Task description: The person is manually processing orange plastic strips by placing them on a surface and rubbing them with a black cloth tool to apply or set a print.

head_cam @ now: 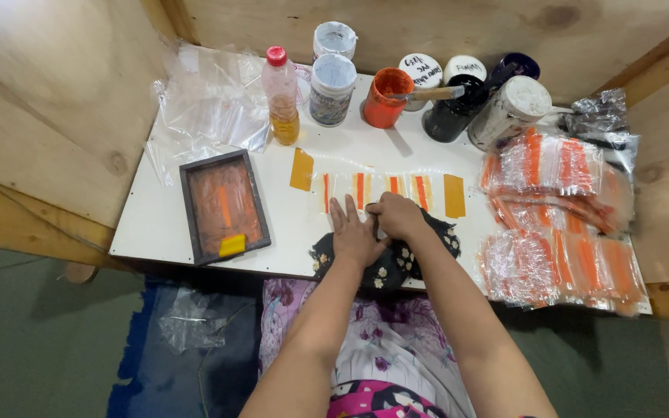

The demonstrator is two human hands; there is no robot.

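Table (164, 224), white and flat, carries everything here, and near its front edge both hands meet over a dark floral cloth (396, 263). The left hand (354, 232) lies flat with the fingers spread and pointing away from the body; it presses on the cloth and closes on nothing. The right hand (398, 215) is curled, with its fingertips pinched together just beside the left hand; it seems to pinch the near edge of a clear plastic strip (373, 190), but I cannot tell this surely. This strip lies just beyond the pinch, touching the fingertips, and its long axis runs from left to right across the table; it has orange stripes and is held down by a yellow tape piece (301, 169) at the left end and another (454, 195) at the right end. The right hand is the nearer one to it. To the right of the hands lie piles of printed clear bags (559, 224) with orange bands. To the left lies a dark printing frame (222, 205), its mesh covered with orange ink, and a small yellow squeegee (231, 244) rests in it. Far beyond the hands stand the containers: an open orange jar (385, 99) holding orange ink with a wooden-handled tool (431, 94) across it, a black jar (451, 116), closed white-lidded jars (331, 89), and a bottle (281, 94) partly filled with amber liquid.
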